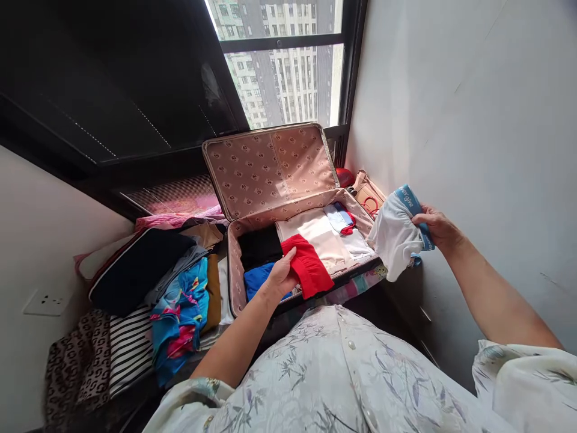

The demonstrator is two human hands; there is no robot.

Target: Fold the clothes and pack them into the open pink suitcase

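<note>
Red garment [308, 265]: folded, lay at the suitcase's near edge, over blue cloth.
Left hand [280, 275]: fingers closed on its left side, pinning it flat.
Right hand [436, 228]: clamped on white underwear [395, 236], held clear right of the case.
Suitcase [234, 264]: lid propped open against window; 1 side packed.
Clothes pile [180, 300]: left of case.

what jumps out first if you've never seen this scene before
An open suitcase with a patterned pink lining sits below the window, folded clothes packed inside. The left hand presses a bright red garment at its front edge, while the right hand holds up a white garment with a blue waistband by the wall. A colourful clothes pile lies left of the case.
</note>
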